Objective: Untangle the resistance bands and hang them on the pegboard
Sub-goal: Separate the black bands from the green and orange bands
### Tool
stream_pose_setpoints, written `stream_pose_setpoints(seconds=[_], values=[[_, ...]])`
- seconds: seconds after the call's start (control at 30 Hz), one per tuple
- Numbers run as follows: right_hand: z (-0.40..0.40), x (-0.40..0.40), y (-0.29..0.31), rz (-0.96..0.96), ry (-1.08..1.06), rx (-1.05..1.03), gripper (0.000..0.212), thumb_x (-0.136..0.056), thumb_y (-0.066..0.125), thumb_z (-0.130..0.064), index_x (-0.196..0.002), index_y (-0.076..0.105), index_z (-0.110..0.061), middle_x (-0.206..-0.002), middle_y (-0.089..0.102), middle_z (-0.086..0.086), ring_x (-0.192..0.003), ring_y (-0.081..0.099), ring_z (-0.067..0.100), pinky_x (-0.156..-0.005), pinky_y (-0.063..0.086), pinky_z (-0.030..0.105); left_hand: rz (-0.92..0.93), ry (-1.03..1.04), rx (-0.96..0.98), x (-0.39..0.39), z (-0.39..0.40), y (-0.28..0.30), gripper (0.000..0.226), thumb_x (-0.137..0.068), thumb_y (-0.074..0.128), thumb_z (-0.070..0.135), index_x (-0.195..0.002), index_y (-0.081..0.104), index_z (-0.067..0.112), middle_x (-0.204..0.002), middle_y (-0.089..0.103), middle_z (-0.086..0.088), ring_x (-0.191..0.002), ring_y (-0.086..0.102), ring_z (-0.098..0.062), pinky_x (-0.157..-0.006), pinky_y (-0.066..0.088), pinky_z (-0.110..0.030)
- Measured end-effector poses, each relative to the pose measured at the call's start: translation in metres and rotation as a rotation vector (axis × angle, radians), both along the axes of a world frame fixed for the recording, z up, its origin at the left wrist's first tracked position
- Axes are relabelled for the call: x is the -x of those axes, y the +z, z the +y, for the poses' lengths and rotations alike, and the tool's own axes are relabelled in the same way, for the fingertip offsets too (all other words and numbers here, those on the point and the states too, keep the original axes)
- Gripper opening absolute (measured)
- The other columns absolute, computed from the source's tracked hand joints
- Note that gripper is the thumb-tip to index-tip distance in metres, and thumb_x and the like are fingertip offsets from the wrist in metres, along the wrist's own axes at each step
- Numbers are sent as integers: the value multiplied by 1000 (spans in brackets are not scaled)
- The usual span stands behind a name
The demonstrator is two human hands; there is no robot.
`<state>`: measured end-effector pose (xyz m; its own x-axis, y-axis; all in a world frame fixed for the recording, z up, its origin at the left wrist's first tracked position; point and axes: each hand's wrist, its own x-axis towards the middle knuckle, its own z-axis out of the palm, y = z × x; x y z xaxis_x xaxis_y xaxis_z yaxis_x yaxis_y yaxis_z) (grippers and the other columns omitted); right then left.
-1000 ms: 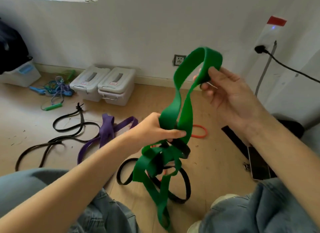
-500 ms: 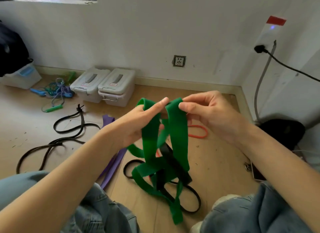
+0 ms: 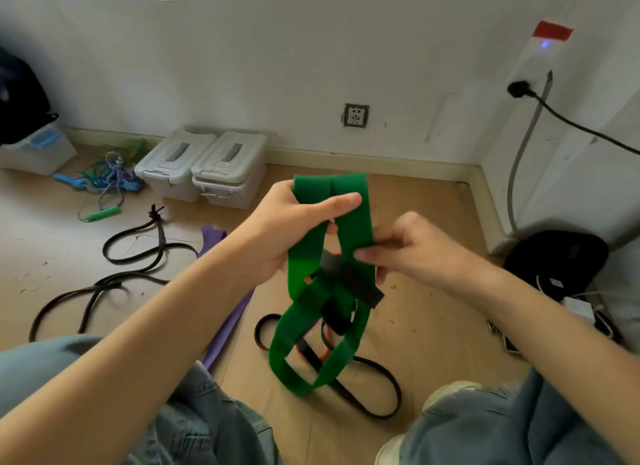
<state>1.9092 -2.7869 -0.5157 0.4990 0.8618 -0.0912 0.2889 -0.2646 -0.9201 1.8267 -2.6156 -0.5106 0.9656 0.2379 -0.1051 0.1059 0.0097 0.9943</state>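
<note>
Scene: a seated person works a knot of resistance bands above a wooden floor (image 3: 433, 222), knees at either side of the view.
Left hand (image 3: 291, 232): clamped on the top fold of the green band (image 3: 349, 222), thumb laid across it, apparently to hold the loop up so that the tangle hangs free below.
Right hand (image 3: 412, 250): just beside and a little lower, pinching the right-hand strand of the same band, seemingly to keep that side spread while the knot is read.
Tangle: below both hands the green band crosses itself and is threaded by a black band (image 3: 349, 284); a trace of orange band (image 3: 323, 354) shows inside the knot.
Hanging end: the green loop drops between the knees, and the black band's lower loop lies on the floor beneath it.
Waiting: a purple band (image 3: 221, 326) runs along the floor under the left forearm; thin black cords (image 3: 138, 250) sprawl further left.
Background: two lidded storage boxes (image 3: 207, 167) stand beyond the left hand, against the wall.
Pegboard: not visible.
Stage, as judged: untangling is under way; nothing appears hung yet.
</note>
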Motion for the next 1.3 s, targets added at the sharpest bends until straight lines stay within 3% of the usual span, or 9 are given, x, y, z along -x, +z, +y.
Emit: stream_pose_setpoints(seconds=[0.17, 0.3, 0.4, 0.47, 0.63, 0.87, 1.03, 1.17, 1.3], values=[[6, -11, 18, 409, -244, -445, 15, -73, 64, -16, -84, 72, -9, -82, 73, 5, -70, 68, 17, -51, 53, 16, 205, -264, -224, 7, -7, -12, 28, -63, 76, 38, -83, 71, 19, -73, 70, 2, -68, 66, -11, -65, 54, -23], [0, -20, 24, 590, -162, -559, 33, -70, 70, -33, -96, 69, -12, -93, 71, 7, -80, 67, 14, -57, 53, 16, 136, -177, -179, 8, -10, -7, 13, -73, 76, 19, -82, 72, 12, -72, 71, 0, -58, 61, -8, -53, 50, -17], [-11, -22, 12, 355, 13, -229, 62, -70, 65, -60, -113, 63, -15, -112, 67, 6, -100, 64, 18, -83, 55, 30, 57, -7, -20, 8, -4, 8, 22, -62, 77, 28, -79, 73, 14, -78, 73, -6, -62, 63, -12, -53, 52, -19], [-11, -16, 1, 276, 128, -55, 54, -79, 58, -56, -117, 61, -18, -113, 68, 4, -104, 64, 21, -92, 52, 34, 45, 12, -41, 8, -3, 13, 32, -55, 77, 33, -80, 73, 13, -79, 73, -8, -66, 64, -15, -60, 55, -25], [-2, -9, -2, 78, 91, 97, 29, -79, 68, -34, -103, 68, -19, -91, 69, -8, -70, 64, 9, -59, 47, 23, 184, 28, 14, 15, -8, 9, 27, -67, 74, 34, -85, 70, 14, -77, 70, -6, -69, 64, -16, -67, 54, -30], [-4, -13, 5, -348, 200, 78, 6, -79, 69, -27, -84, 71, -30, -81, 59, -11, -69, 53, 4, -62, 42, 16, 99, 389, 143, 7, -4, 3, 11, -82, 69, 18, -86, 65, 8, -54, 64, 4, -44, 58, -6, -45, 47, -19], [-8, -12, -4, -607, 486, 494, 18, -87, 62, -29, -83, 60, -46, -90, 49, -17, -83, 49, 2, -70, 45, 17, 75, 500, 122, 5, 5, -1, 16, -81, 70, 20, -89, 64, 8, -64, 63, 0, -47, 59, -8, -50, 48, -24], [-7, -18, -3, -479, 282, 320, 18, -89, 59, -30, -103, 68, -27, -95, 58, -21, -83, 54, -12, -70, 44, 8, 63, 215, 9, 9, -2, 2, 13, -81, 69, 24, -82, 66, 11, -59, 66, 4, -51, 59, -9, -49, 48, -24], [2, -16, -5, -272, 15, 180, 32, -70, 73, -43, -92, 62, -22, -93, 66, -9, -84, 63, 5, -79, 55, 30, 5, 94, 1, 9, -9, 7, 14, -81, 67, 25, -80, 66, 11, -61, 67, 5, -48, 56, -4, -45, 45, -18]])
